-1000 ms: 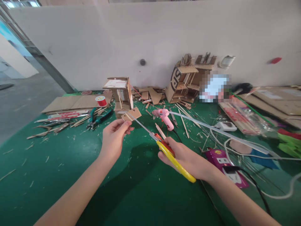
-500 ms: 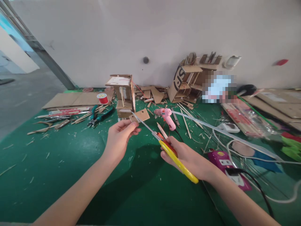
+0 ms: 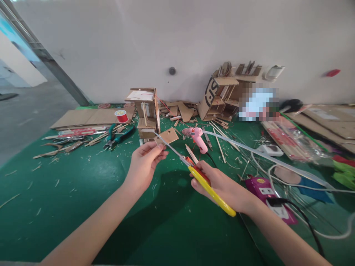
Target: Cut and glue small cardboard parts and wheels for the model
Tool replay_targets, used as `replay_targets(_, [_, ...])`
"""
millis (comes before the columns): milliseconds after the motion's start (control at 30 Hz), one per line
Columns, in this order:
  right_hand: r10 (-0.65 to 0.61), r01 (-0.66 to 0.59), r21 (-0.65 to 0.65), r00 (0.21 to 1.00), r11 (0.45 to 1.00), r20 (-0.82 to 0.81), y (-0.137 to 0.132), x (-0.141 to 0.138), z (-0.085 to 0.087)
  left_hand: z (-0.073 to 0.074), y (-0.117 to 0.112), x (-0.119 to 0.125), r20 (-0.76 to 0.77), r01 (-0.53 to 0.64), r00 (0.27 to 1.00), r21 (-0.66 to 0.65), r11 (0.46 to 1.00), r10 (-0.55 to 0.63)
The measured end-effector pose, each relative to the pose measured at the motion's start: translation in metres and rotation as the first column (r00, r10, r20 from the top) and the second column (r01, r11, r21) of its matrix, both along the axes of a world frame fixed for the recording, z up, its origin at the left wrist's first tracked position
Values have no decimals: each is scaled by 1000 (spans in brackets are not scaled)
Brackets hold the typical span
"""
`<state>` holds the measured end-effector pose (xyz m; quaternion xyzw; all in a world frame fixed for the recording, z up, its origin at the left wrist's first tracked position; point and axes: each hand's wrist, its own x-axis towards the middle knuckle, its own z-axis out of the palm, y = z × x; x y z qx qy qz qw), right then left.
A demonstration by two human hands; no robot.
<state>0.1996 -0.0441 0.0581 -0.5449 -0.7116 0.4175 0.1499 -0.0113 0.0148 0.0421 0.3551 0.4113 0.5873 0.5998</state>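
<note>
Probably mid-shaping and next needing steady aim, our left hand (image 3: 144,162) pinches a tan cardboard rectangle (image 3: 171,136), our right hand (image 3: 222,183) grips yellow-handled metal scissors (image 3: 213,193).

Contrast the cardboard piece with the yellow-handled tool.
The cardboard piece is flat and brown; the yellow-handled tool is longer, slimmer, part grey and part yellow. The left hand pinches the cardboard piece; the right hand wraps around the yellow-handled tool. Both are held above the green table.
</note>
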Motion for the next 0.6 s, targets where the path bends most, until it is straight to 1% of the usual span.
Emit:
replay_targets(167, [-5, 5, -16, 1000, 1000, -30, 0, 2, 3, 0, -2, 3, 66, 12, 998, -28, 1000, -10])
replay_targets(300, [-8, 7, -19, 999, 1000, -35, 1, 3, 2, 0, -2, 3, 51, 9, 999, -22, 1000, -7])
replay_targets(500, [-16, 16, 7, 1000, 1000, -26, 2, 1, -1, 0, -2, 3, 22, 2, 1000, 28, 1000, -3])
replay_targets(600, [-28, 27, -11, 999, 1000, -36, 2, 1, -4, 1, -3, 3, 7, -12, 1000, 22, 1000, 12])
